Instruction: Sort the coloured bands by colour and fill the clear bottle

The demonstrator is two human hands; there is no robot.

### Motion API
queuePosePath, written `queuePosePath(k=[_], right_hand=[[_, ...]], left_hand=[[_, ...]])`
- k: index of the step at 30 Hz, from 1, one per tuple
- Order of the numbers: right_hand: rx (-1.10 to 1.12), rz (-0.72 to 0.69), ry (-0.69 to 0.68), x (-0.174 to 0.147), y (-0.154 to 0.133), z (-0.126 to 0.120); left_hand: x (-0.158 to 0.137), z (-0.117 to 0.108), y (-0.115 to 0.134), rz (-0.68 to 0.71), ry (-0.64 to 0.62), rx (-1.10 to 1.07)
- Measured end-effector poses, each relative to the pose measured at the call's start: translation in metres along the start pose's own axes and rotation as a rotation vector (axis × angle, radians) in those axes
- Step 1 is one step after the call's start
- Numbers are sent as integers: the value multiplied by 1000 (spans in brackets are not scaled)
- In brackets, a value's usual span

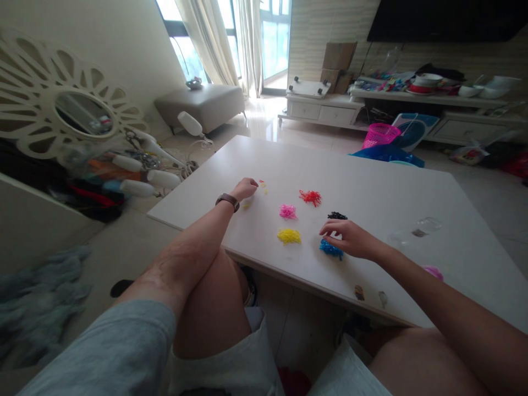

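My left hand (246, 188), with a watch (228, 201) on its wrist, rests at the left part of the white table. Its fingers are bent together beside a short row of small red and yellow pieces (264, 187); whatever they pinch is hidden. Over a heap of small blue pieces (332, 249) hovers my right hand (344, 236), its thumb and fingers apart. Just behind that hand lies a black heap (337, 215). Between the hands are a yellow heap (289, 236), a pink heap (287, 212) and a red heap (310, 198).
Clear plastic packaging (427, 225) lies on the right of the table (371, 181). A minion-like figure (359, 292) and a small pale item (383, 298) sit by the near edge. Beneath my right forearm shows a pink-purple object (434, 272). White lamp arms (160, 179) stand left of the table.
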State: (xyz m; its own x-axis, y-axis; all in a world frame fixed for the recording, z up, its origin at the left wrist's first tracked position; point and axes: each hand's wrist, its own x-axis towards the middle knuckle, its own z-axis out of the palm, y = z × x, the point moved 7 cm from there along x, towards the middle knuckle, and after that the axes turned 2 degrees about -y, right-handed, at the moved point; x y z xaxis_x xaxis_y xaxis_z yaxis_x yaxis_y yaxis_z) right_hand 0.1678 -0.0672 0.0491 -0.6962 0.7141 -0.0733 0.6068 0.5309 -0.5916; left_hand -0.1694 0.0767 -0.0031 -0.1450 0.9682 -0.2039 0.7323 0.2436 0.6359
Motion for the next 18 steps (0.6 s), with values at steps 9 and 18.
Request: queuePosePath(k=[9,18], right_hand=[[17,4,-5,0,1,0],[22,16,5,0,0,-3]], left_hand=[[-4,34,29,153,-207,153],[-17,17,50,309,-187,-1]])
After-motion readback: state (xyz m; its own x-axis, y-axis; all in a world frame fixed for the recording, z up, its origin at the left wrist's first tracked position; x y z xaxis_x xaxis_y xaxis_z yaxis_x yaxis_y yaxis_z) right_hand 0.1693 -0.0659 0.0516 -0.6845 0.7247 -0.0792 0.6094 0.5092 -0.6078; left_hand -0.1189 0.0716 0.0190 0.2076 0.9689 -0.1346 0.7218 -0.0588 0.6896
